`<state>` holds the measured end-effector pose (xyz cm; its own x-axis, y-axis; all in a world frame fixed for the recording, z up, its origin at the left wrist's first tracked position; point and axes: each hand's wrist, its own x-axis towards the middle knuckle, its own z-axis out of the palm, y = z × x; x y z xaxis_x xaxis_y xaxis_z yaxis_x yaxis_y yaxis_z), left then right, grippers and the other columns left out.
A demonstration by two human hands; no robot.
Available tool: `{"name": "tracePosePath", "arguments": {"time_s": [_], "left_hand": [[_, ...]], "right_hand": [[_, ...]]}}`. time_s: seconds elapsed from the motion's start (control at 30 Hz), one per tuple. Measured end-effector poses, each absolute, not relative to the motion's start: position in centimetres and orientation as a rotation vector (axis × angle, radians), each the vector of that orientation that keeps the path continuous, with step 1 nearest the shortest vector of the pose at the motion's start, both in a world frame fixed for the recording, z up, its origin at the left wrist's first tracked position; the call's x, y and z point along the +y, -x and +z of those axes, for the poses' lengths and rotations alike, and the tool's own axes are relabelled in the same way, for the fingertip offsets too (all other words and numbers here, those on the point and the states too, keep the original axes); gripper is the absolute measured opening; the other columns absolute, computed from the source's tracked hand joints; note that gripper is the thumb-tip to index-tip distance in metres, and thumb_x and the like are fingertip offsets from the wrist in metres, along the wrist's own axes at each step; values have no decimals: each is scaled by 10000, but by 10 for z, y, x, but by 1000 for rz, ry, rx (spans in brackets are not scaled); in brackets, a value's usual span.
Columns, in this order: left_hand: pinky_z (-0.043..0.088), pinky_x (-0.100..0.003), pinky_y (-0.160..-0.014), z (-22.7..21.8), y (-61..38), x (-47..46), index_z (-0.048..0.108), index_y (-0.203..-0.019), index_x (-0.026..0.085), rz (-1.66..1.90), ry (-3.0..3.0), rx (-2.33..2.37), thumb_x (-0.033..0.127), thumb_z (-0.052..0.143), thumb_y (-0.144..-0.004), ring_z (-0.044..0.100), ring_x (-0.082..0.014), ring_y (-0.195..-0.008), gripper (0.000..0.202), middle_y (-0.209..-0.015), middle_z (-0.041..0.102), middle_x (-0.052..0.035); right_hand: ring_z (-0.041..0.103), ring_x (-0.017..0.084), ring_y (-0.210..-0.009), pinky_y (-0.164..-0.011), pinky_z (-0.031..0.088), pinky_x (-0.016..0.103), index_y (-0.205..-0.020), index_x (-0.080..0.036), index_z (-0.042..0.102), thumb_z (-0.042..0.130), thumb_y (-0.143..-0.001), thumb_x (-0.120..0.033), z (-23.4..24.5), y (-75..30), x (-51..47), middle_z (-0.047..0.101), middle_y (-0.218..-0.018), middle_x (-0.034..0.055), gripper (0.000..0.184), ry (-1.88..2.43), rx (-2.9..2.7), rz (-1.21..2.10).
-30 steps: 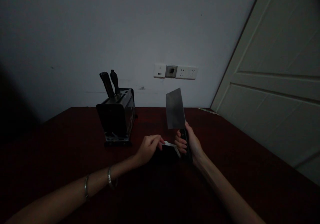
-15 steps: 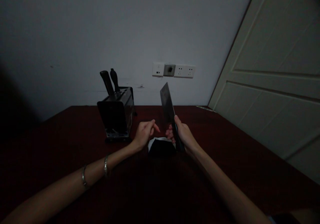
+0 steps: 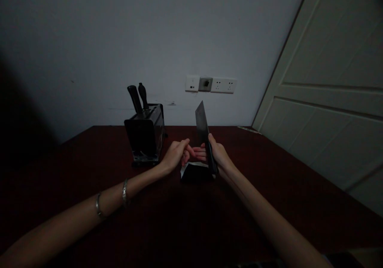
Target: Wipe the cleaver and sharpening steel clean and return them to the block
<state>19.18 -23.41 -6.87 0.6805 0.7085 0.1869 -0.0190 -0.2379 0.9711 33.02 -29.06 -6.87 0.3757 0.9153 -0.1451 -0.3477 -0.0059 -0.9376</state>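
Observation:
My right hand [image 3: 220, 153] grips the black handle of a cleaver [image 3: 202, 120], thumb along its upper end. The broad grey blade points up, seen nearly edge-on, while the fingers of this hand reach out to the left past the handle. Close beside them is my left hand [image 3: 176, 155], holding nothing I can see, with fingers partly bent toward the right fingertips. Whether the two hands touch I cannot tell. Just below both hands lies a small dark pack [image 3: 196, 173] with white, tissue-like material along its upper edge.
A black knife block [image 3: 143, 138] stands to the left on the dark red table [image 3: 263, 168], two black handles rising from it. Wall sockets [image 3: 224, 85] sit on the pale wall behind. A light panelled door [image 3: 326, 100] is at the right.
My left hand has moved closer to my right hand. The right fingers have stretched out leftward, while the cleaver stays upright in the right hand. The view has shifted slightly.

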Motion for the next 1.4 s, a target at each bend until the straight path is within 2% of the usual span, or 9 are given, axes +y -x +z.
{"name": "tracePosePath", "arguments": {"time_s": [0.13,0.23,0.4,0.6,0.83,1.0,1.2,1.4], "left_hand": [[389,-210,-422,-67,-199,-237,602,-665,101,529,-1515,612,465,331,-845,480,-91,-373,488,-467,524,-10],[463,-242,-514,-66,-202,-238,610,-748,92,430,-1400,632,468,330,-851,560,-114,-466,479,-601,619,-62],[476,-264,-597,-65,-207,-241,595,-755,93,255,-1301,659,488,301,-862,623,-160,-594,504,-696,656,-129],[456,-259,-584,-70,-221,-246,520,-738,117,362,-1212,660,529,268,-869,548,-119,-503,500,-578,579,-51],[435,-250,-533,-85,-229,-241,470,-733,146,398,-1182,673,540,251,-872,508,-110,-450,472,-514,522,-1],[398,-230,-493,-87,-232,-242,457,-722,151,428,-1150,681,516,281,-872,484,-107,-431,432,-508,498,10],[387,-224,-514,-87,-233,-244,465,-791,165,445,-1047,662,442,251,-893,476,-109,-449,365,-539,489,16],[395,-219,-552,-84,-241,-251,478,-773,185,452,-935,663,505,292,-877,484,-109,-481,385,-569,492,28]], "right_hand": [[653,173,-545,-500,514,265,-671,-140,564,418,-862,-480,-74,-330,-288,685,-612,109,416,1171,-629,1054],[642,177,-534,-464,491,259,-689,-137,595,455,-833,-502,-76,-330,-287,683,-606,100,417,1183,-628,1022],[637,183,-550,-460,470,253,-701,-138,633,453,-838,-486,-78,-328,-286,671,-566,83,414,1204,-634,973],[622,162,-536,-502,466,247,-686,-133,658,441,-842,-486,-81,-327,-282,647,-523,45,443,1234,-664,895],[612,147,-538,-503,444,228,-647,-132,659,457,-803,-557,-87,-328,-281,663,-569,51,496,1238,-729,859],[629,159,-564,-532,470,244,-721,-124,666,379,-839,-556,-92,-328,-279,684,-623,68,532,1247,-745,882],[634,177,-534,-506,476,258,-766,-114,669,394,-825,-570,-100,-332,-277,679,-595,77,536,1299,-731,885],[643,195,-563,-528,485,280,-823,-119,668,387,-821,-582,-105,-330,-279,682,-611,82,542,1294,-772,906]]}}
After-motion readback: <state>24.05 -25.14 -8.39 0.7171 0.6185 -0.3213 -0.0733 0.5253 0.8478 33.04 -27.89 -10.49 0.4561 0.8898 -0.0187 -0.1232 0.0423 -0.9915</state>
